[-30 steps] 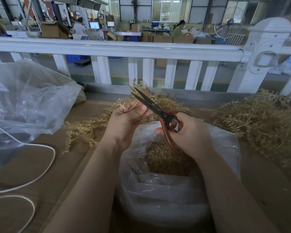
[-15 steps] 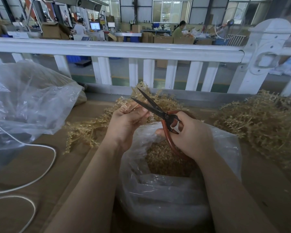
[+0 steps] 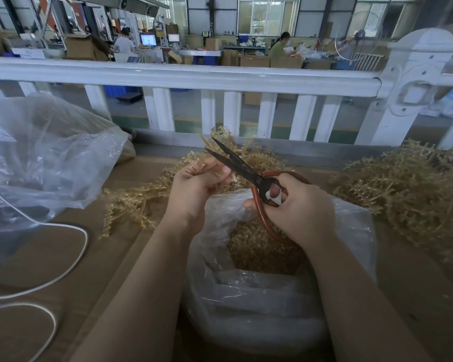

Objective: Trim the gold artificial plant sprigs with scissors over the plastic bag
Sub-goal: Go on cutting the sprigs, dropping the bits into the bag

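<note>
My left hand pinches a small gold sprig just above the open clear plastic bag. My right hand grips the red-handled scissors, whose dark blades stand apart with the tips pointing up and left, right beside the sprig. Gold trimmings fill the bottom of the bag. More gold sprigs lie behind my left hand and in a heap at the right.
A large crumpled clear bag sits at the left on the brown cardboard surface. A white cable loops across it. A white railing closes off the back; people work at desks beyond.
The scissor blades have opened wider at the sprig. Both hands have stayed in nearly the same place above the bag.
</note>
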Motion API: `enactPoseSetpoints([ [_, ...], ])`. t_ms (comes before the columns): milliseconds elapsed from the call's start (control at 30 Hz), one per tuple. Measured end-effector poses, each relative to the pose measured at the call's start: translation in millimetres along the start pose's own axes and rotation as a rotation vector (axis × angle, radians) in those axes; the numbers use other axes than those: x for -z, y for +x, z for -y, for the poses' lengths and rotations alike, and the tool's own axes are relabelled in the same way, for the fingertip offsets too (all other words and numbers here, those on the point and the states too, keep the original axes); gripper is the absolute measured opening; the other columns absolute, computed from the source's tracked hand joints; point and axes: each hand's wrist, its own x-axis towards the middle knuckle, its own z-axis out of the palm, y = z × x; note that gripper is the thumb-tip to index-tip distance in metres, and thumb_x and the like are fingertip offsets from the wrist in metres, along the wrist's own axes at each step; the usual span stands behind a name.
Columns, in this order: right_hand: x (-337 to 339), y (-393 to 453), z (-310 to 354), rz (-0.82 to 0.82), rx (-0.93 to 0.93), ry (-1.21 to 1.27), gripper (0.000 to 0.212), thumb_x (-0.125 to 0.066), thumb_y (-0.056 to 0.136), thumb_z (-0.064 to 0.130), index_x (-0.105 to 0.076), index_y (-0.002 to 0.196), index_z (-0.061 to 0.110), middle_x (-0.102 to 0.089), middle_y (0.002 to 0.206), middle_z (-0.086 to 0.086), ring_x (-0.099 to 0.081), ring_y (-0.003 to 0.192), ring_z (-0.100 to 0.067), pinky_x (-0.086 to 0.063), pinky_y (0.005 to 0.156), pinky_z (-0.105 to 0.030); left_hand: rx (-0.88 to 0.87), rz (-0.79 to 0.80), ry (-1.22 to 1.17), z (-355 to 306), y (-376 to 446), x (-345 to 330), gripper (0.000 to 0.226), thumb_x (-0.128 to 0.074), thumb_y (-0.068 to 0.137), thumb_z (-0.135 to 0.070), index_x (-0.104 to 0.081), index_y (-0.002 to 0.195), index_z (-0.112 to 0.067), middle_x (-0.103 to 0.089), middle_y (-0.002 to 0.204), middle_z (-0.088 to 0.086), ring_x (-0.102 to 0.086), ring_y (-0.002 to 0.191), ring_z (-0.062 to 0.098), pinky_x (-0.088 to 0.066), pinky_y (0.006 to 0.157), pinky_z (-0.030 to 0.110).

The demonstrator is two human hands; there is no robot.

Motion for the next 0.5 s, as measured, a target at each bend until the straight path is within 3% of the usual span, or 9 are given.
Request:
enactPoseSetpoints([
  [167, -0.9, -1.1, 0.1, -0.027, 0.026, 0.011, 0.082, -0.035, 0.069, 0.093, -0.066, 0.083, 0.019, -0.058, 0.062, 0.012, -0.054, 0.053, -0.009, -0.052, 0.054, -0.029, 0.006, -0.019, -0.009, 1.4, 1.5, 1.1, 0.019, -0.062, 0.088, 0.007, -0.072, 0.092, -0.009, -0.072, 0.085, 0.002, -0.068, 0.078, 0.012, -0.056, 0.077, 0.023],
  [333, -0.1, -1.0, 1.8, -0.062, 0.038, 0.029, 0.071, -0.048, 0.071, 0.087, -0.063, 0.075, 0.018, -0.054, 0.059, 0.012, -0.050, 0.050, -0.009, -0.049, 0.050, -0.028, 0.000, -0.028, -0.002, 1.3, 2.2, 1.0, 0.016, -0.061, 0.088, 0.007, -0.070, 0.094, -0.006, -0.068, 0.090, 0.008, -0.067, 0.079, 0.014, -0.056, 0.080, 0.026],
  [500, 0.2, -0.7, 2.9, -0.051, 0.030, 0.067, 0.069, -0.047, 0.070, 0.086, -0.054, 0.069, 0.017, -0.046, 0.056, 0.013, -0.044, 0.047, -0.003, -0.041, 0.047, -0.025, -0.002, -0.026, -0.018, 0.6, 1.2, -0.3, 0.016, -0.061, 0.089, 0.007, -0.070, 0.092, -0.006, -0.068, 0.086, 0.006, -0.066, 0.077, 0.014, -0.055, 0.074, 0.023],
])
